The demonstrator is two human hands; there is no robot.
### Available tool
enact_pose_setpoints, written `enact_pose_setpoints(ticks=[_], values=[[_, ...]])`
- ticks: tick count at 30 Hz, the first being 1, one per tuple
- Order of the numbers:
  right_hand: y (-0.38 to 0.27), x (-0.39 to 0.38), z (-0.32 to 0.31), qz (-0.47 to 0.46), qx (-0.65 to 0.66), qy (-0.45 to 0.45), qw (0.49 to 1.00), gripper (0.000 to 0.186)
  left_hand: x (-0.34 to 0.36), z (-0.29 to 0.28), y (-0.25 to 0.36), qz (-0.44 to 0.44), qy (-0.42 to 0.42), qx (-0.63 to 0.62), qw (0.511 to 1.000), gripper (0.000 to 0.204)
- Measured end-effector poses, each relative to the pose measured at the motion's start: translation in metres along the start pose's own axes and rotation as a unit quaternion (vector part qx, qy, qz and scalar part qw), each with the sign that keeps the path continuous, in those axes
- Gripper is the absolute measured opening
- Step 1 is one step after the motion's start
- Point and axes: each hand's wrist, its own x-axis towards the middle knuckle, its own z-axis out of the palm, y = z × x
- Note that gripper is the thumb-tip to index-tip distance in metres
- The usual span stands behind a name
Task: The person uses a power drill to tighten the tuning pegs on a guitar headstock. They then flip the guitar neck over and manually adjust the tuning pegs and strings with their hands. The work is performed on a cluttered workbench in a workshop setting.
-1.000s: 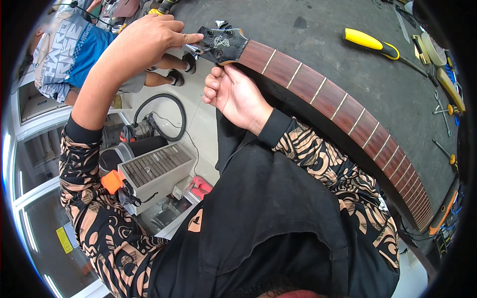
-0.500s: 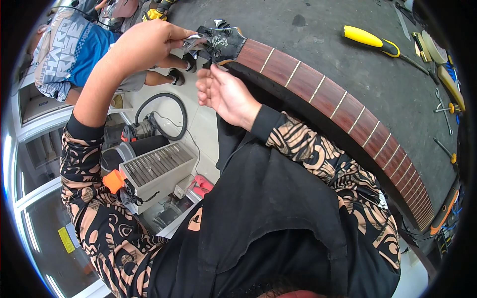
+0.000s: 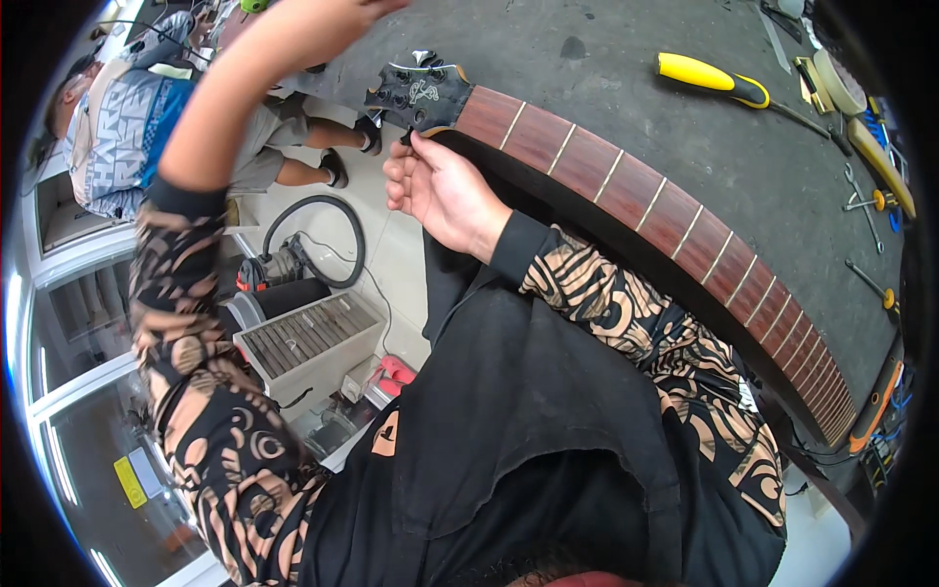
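Observation:
A guitar neck with a reddish-brown fretboard [image 3: 626,186] stretches from the upper middle to the lower right. Its black headstock [image 3: 424,93] bears a light emblem and several dark tuners, and a pale thin strip lies across it. At the headstock's near edge, my right hand [image 3: 445,191] is closed, thumb and fingers pinching a small black tuning peg [image 3: 407,136] that they partly hide. My left hand [image 3: 318,24] is raised at the top edge, blurred and partly cut off. Its fingers and anything in them cannot be made out.
On the dark bench [image 3: 469,44] lie a yellow-handled screwdriver [image 3: 709,80], wrenches [image 3: 861,207] and other tools along the right. At far left another person [image 3: 127,127] bends over. A vacuum cleaner [image 3: 279,266] with a black hose and a slatted box [image 3: 313,338] stand on the floor.
My left hand, which held a shiny small thing at the headstock's end, has lifted up and away to the top edge. My right hand stays at the tuning peg. The other person has shifted.

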Motion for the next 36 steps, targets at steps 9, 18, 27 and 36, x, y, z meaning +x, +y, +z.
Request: enact_pose_setpoints(ticks=[9, 18, 27, 36], values=[[-0.011, -0.014, 0.007, -0.014, 0.009, -0.001, 1.000, 0.045, -0.003, 0.103, -0.041, 0.099, 0.307, -0.030, 0.946, 0.039], [-0.018, -0.006, 0.014, 0.015, 0.064, -0.069, 0.995, 0.038, -0.096, 0.118, -0.004, 0.005, 0.213, -0.131, 0.968, 0.054], [-0.017, -0.005, 0.018, 0.012, 0.057, -0.053, 0.997, 0.036, -0.085, 0.097, -0.008, 0.039, 0.143, -0.035, 0.988, 0.036], [-0.017, -0.010, 0.021, 0.020, 0.053, -0.041, 0.998, 0.033, -0.082, 0.087, -0.009, 0.021, 0.085, -0.005, 0.996, 0.016]])
